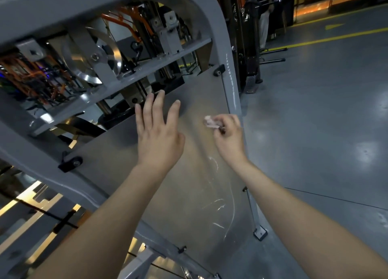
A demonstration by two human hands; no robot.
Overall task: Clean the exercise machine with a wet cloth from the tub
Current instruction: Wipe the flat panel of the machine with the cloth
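Two hands are up at the exercise machine (88,1), w/ its clear side panel (184,205) right in front. The right hand (228,138) pinches a small pinkish cloth (210,122) between thumb and curled fingers. The cloth is bunched into a wad at the panel's upper right, just beside the grey upright post (230,85); can't tell if the wad actually touches the panel. The left hand (157,131) is released, fingers straight and spread, grasping nothing, at or on the panel near its top edge, contact unclear. Tub isn't in view.

Handling, as I judge it: the cloth is light, soft and limp, prob. damp, so it'll slip and bunch. Such a tiny wad covers little per pass, so better to spread it flat under the fingers and press w/ the palm vs. pinching a corner. The panel looks thin, so it prob. flexes and scratches easily; whitish streaks (218,207) show lower down. Moderate pressure then, w/ the free hand bracing it. White marks also run along the post. Most of the panel seems left to wipe
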